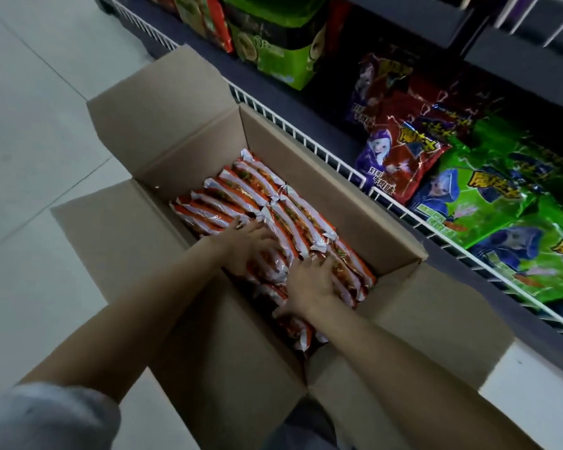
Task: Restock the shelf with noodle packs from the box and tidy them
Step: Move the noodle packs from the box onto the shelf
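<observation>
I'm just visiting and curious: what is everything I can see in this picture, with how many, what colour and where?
Cardboard box: one, brown, flaps open, on the floor against the shelf.
Noodle packs: many, orange and white, standing on edge in two rows inside the box; exact count unclear.
Shelf: one dark unit with a white wire front rail, to the right of the box.
Red and purple snack bags: several, on the shelf behind the rail.
Green snack bags: several, on the shelf, right side.
Green cartons: a few, on the shelf, top of view.
Floor: pale tiles, left.
Left hand: in the box, on the packs.
Right hand: in the box, on the packs.
</observation>
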The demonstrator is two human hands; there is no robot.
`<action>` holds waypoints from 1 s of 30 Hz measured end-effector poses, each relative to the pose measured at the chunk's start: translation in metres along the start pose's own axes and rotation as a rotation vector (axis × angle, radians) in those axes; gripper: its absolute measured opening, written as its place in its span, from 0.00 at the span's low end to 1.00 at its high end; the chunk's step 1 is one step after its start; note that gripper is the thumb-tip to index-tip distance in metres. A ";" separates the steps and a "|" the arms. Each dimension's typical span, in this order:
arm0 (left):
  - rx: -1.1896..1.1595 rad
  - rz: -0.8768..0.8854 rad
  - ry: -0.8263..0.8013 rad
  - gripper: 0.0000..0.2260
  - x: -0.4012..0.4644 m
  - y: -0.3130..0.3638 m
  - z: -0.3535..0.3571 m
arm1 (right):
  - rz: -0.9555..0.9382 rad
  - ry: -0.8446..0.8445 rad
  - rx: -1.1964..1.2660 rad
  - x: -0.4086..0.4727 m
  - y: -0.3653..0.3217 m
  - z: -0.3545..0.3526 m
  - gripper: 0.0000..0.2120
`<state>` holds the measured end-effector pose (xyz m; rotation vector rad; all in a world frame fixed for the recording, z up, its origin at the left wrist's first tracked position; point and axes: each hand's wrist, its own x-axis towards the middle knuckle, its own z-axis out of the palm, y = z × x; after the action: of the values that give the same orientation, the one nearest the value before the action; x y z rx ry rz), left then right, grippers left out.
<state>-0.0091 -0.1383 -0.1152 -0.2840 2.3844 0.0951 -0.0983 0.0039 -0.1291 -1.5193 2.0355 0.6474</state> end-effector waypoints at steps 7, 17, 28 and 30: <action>0.391 0.107 0.117 0.42 0.015 0.004 0.007 | 0.086 -0.040 0.163 0.001 -0.014 0.011 0.50; 0.332 0.153 0.078 0.43 0.019 -0.001 0.006 | 0.109 -0.033 0.188 0.006 -0.017 0.017 0.46; 0.259 0.147 0.104 0.36 0.013 -0.003 0.002 | 0.086 -0.081 0.536 -0.006 0.009 -0.003 0.48; 0.284 0.149 0.103 0.37 0.012 -0.002 0.002 | 0.064 -0.094 0.571 -0.003 0.006 0.001 0.53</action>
<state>-0.0159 -0.1418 -0.1253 0.0242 2.4798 -0.1928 -0.1034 0.0085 -0.1275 -1.0711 1.9746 0.1286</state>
